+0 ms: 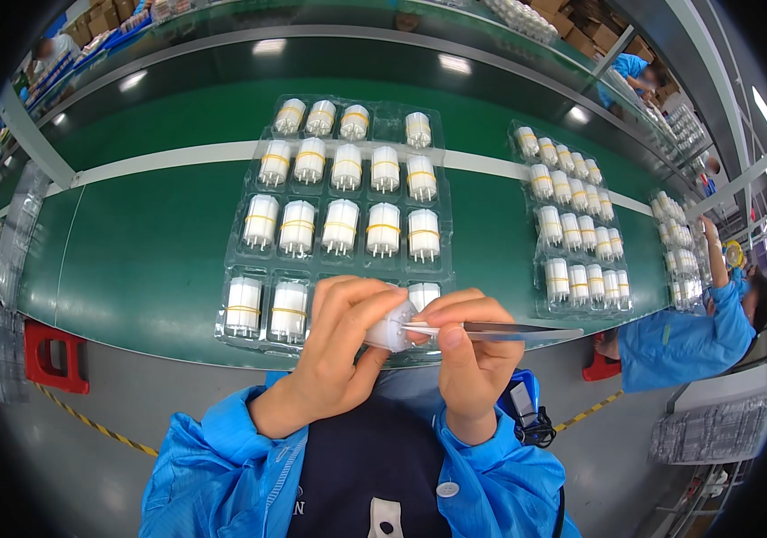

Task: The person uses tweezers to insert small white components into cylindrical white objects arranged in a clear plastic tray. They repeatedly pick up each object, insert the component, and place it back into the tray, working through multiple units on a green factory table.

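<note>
At green table above grey floor, left hand grips cylinder, right hand tweezers.

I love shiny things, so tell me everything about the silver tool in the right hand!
The long, slim, silver metal-looking tool, probably tweezers, lies sideways, pinched in the bare right hand. Its blunt end points right; its narrow tip points left, at the white, rounded plastic-looking piece in the left hand. Whether the tip touches is unclear.

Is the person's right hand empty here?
No, the right hand holds metal tweezers, their tip at the white part in the left hand.
</note>
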Motion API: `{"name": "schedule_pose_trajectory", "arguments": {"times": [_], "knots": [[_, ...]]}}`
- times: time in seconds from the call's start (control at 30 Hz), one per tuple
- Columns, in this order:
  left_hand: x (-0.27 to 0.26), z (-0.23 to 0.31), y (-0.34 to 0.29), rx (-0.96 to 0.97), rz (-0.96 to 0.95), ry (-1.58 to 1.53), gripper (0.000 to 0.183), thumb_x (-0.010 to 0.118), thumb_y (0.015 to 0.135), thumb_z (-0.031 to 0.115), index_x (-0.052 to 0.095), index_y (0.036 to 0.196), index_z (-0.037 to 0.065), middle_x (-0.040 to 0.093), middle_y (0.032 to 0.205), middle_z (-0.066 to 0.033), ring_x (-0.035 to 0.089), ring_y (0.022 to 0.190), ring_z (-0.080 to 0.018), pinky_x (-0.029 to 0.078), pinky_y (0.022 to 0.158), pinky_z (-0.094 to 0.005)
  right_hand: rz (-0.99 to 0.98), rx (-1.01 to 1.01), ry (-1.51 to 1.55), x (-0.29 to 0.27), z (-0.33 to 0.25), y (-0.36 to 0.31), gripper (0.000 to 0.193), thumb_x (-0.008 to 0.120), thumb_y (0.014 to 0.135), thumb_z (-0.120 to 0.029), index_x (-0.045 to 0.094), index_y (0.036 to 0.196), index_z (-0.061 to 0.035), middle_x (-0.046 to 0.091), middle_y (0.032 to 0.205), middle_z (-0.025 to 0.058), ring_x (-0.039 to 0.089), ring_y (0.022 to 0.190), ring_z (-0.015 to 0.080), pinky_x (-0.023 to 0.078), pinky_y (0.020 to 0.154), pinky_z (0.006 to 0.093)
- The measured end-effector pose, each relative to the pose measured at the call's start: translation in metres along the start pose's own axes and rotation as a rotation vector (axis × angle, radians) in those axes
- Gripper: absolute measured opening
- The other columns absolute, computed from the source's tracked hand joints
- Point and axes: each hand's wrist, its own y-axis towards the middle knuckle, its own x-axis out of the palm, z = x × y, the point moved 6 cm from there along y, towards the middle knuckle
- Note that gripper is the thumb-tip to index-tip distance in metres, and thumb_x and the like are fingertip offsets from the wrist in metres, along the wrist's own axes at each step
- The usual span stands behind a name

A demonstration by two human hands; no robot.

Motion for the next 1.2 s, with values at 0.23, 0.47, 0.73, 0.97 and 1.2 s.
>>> {"name": "schedule_pose_trajectory", "arguments": {"times": [0.23, 0.47, 0.73, 0.97, 1.2], "knots": [[0.0, 0.0, 0.0, 0.007, 0.006, -0.01, 0.059, 0.067, 0.064, -0.011, 0.057, 0.122, -0.001, 0.057, 0.113, -0.0177, 0.053, 0.1, -0.0355, 0.045, 0.086, -0.0417, -0.021, -0.026, 0.002, 0.001, 0.0, 0.001, 0.009, 0.063, 0.092, -0.004, 0.065, 0.093, 0.0052, 0.065, 0.091, 0.0164, 0.064, 0.082, 0.0186, 0.054, 0.073, 0.0291], [-0.001, -0.001, 0.001, -0.003, -0.011, -0.008, 0.057, 0.067, 0.066, -0.01, 0.058, 0.122, -0.002, 0.057, 0.112, -0.0175, 0.053, 0.099, -0.0352, 0.045, 0.085, -0.0417, -0.027, -0.035, 0.011, 0.0, 0.0, 0.002, 0.006, 0.063, 0.09, 0.0, 0.065, 0.092, 0.0054, 0.065, 0.09, 0.0169, 0.064, 0.081, 0.0189, 0.053, 0.073, 0.0286], [-0.001, 0.004, 0.005, 0.043, -0.021, 0.051, 0.058, 0.067, 0.066, -0.01, 0.058, 0.123, -0.002, 0.058, 0.112, -0.0169, 0.054, 0.097, -0.0347, 0.045, 0.085, -0.0421, -0.025, -0.053, -0.114, 0.001, -0.005, 0.003, 0.005, 0.065, 0.087, 0.003, 0.065, 0.092, 0.0045, 0.066, 0.09, 0.0168, 0.063, 0.079, 0.0187, 0.052, 0.07, 0.0285], [0.0, -0.004, 0.002, 0.055, -0.036, 0.082, 0.059, 0.068, 0.066, -0.009, 0.059, 0.123, -0.001, 0.058, 0.112, -0.0164, 0.054, 0.098, -0.0348, 0.045, 0.084, -0.0426, -0.128, -0.113, -0.407, 0.006, -0.013, 0.007, 0.01, 0.069, 0.082, 0.002, 0.068, 0.092, 0.0028, 0.068, 0.088, 0.016, 0.064, 0.078, 0.0206, 0.05, 0.068, 0.029], [0.0, -0.008, -0.001, -0.116, -0.122, -0.169, 0.06, 0.066, 0.067, -0.01, 0.057, 0.126, -0.001, 0.056, 0.116, -0.0176, 0.053, 0.103, -0.0343, 0.045, 0.087, -0.0402, -0.076, -0.141, -0.23, -0.005, -0.013, 0.009, 0.011, 0.069, 0.082, 0.001, 0.068, 0.093, 0.0027, 0.068, 0.09, 0.0163, 0.065, 0.08, 0.0211, 0.051, 0.07, 0.0297]]}}
